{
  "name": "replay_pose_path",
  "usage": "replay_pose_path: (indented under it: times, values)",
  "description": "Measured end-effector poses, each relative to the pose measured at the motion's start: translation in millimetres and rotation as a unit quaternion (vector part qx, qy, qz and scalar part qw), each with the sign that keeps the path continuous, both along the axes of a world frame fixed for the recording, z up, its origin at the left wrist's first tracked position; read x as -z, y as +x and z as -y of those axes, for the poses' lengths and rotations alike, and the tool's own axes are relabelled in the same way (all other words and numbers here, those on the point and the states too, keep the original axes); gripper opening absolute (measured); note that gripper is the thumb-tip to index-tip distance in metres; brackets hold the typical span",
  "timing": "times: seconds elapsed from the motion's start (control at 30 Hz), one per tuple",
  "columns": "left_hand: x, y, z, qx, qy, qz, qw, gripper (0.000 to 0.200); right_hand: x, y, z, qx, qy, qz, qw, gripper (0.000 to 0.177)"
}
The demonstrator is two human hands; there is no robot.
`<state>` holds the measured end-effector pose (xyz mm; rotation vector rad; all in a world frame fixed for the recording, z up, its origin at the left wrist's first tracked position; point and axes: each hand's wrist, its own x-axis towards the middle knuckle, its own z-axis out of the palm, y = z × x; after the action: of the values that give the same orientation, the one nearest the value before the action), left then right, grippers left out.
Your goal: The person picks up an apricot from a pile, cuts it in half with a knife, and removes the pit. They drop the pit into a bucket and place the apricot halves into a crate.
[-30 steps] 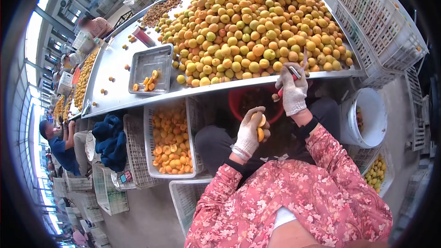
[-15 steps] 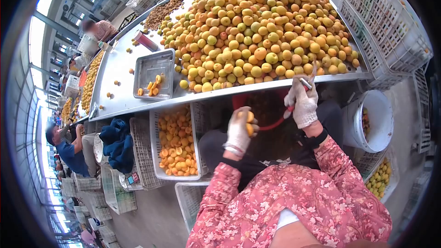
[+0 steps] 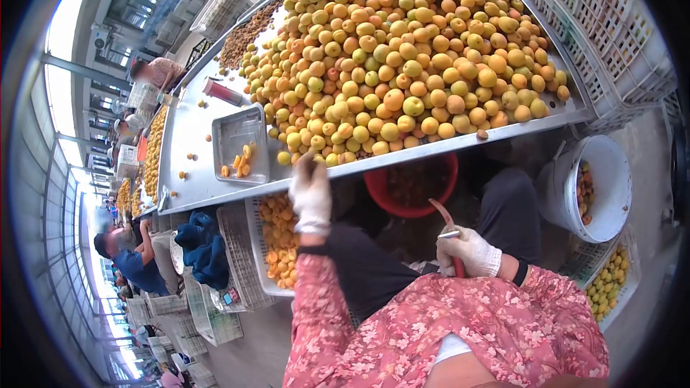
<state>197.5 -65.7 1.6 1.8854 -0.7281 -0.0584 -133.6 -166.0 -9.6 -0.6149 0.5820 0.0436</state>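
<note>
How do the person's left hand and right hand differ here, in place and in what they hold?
The left hand is raised to the edge of the metal table, by the apricot pile; the right hand is low, near the lap. The right hand grips a red-handled tool; whether the left hand holds anything cannot be seen. Both wear white gloves.

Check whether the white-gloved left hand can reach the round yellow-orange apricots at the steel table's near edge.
Probably yes: the white-gloved left hand is up at the steel table edge, beside the nearest yellow-orange apricots, nothing between.
</note>
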Motion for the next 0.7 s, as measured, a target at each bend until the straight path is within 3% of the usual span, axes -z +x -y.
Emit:
replay_pose_path:
  times: [0.07,0.13,0.2,0.23,0.33,0.4,0.47,0.63,0.7]
  values:
    - [12,-10,61,0.051,0.057,-0.013,0.997,0.039,-1,-3,4,-0.024,-0.016,-0.046,0.999,0.017]
    - [1,-26,113,0.085,0.181,0.15,0.968,0.047,7,-13,10,-0.034,-0.063,-0.034,0.997,0.02]
    - [10,-24,146,0.115,0.248,0.2,0.941,0.058,10,-21,16,-0.026,-0.096,-0.039,0.994,0.022]
    - [13,-20,157,0.141,0.215,0.273,0.927,0.063,9,-23,19,-0.013,-0.105,-0.057,0.993,0.02]
    - [15,-6,174,0.188,0.306,0.275,0.892,0.063,2,-28,32,0.045,-0.037,-0.101,0.993,0.016]
    - [16,4,178,0.211,0.285,0.281,0.892,0.061,0,-24,37,0.073,-0.033,-0.104,0.991,0.013]
    - [18,13,181,0.26,0.296,0.324,0.861,0.057,1,-16,41,0.123,-0.096,-0.131,0.979,0.015]
    - [14,6,170,0.256,0.219,0.266,0.903,0.056,4,-15,43,0.131,-0.126,-0.064,0.981,0.013]
    - [13,-9,153,0.267,0.054,0.077,0.959,0.057,-2,-14,42,0.172,-0.188,-0.048,0.966,0.012]
